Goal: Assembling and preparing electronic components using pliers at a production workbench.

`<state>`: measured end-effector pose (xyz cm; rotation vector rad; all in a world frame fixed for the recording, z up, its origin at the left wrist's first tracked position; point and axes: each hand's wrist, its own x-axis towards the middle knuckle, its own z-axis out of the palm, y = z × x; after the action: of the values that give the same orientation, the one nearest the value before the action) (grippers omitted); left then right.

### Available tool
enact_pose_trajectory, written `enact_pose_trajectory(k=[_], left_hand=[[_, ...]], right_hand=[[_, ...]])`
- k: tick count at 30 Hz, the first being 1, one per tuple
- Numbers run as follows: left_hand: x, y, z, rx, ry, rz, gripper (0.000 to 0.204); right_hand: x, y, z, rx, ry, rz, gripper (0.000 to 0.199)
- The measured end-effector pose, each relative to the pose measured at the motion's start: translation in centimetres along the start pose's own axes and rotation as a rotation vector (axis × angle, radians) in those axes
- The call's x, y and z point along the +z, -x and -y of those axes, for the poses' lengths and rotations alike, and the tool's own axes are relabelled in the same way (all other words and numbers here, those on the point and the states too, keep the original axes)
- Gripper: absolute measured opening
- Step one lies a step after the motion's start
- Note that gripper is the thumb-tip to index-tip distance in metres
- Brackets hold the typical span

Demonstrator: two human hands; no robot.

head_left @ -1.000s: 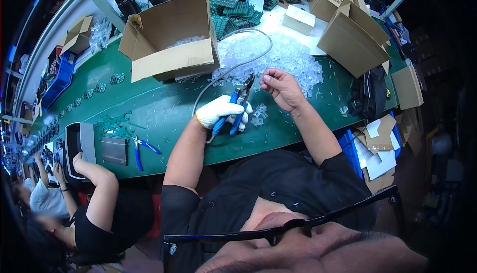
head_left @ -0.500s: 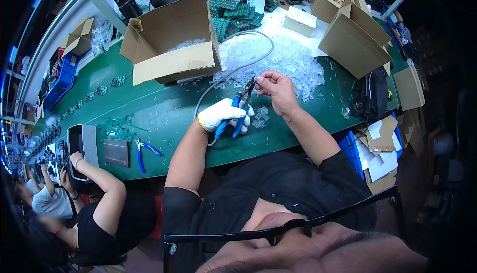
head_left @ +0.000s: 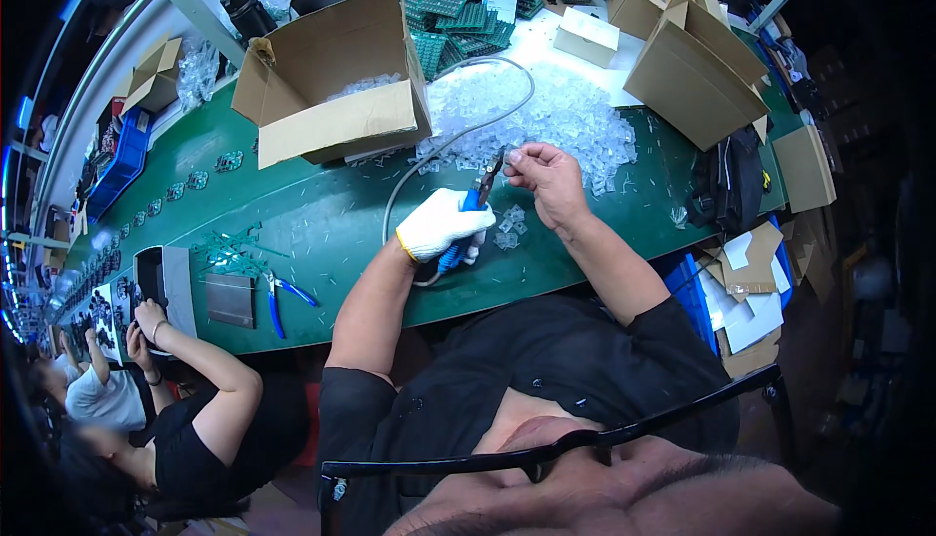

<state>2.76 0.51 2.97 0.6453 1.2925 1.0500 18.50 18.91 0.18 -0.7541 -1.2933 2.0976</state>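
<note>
I read the gloved left hand [head_left: 439, 226] as wrapped round the blue-handled pliers [head_left: 486, 185], handles largely hidden under the palm. Nose points up and away from the body, presumably to leave its tip accessible to the bare right hand [head_left: 548, 180]. Right thumb and forefinger pinch a small piece [head_left: 509, 158] at that tip; I judge the fingertip grip suits its size. Its outline is unclear to me. The clear-piece heap [head_left: 575, 121] lies just beyond, likely for short reach; a loose cluster [head_left: 509, 227] sits nearer the body, beside the glove.
</note>
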Motion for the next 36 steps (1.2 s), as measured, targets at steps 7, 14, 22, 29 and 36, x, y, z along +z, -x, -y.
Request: enact_pose_trajectory(k=[7, 14, 22, 29, 36], left_hand=[[-2.8, -1.1, 1.7, 0.103, 0.402, 0.103, 0.032], [-3.9, -1.5, 2.4, 0.119, 0.501, 0.143, 0.041], [-4.2, -2.1, 3.0, 0.126, 0.494, 0.154, 0.034], [-3.9, -1.8, 3.0, 0.134, 0.427, 0.142, 0.032], [-3.9, -1.5, 2.5, 0.123, 0.429, 0.168, 0.032]], right_hand=[[-1.1, 0.4, 0.1, 0.017, 0.077, 0.020, 0.016], [-2.3, 2.6, 0.9, -0.240, 1.086, 0.223, 0.017], [0.7, 0.1, 0.5, -0.549, 1.253, 0.230, 0.023], [1.5, -1.6, -0.5, -0.534, 1.462, 0.327, 0.018], [-1.1, -1.3, -0.3, -0.487, 1.435, 0.214, 0.019]])
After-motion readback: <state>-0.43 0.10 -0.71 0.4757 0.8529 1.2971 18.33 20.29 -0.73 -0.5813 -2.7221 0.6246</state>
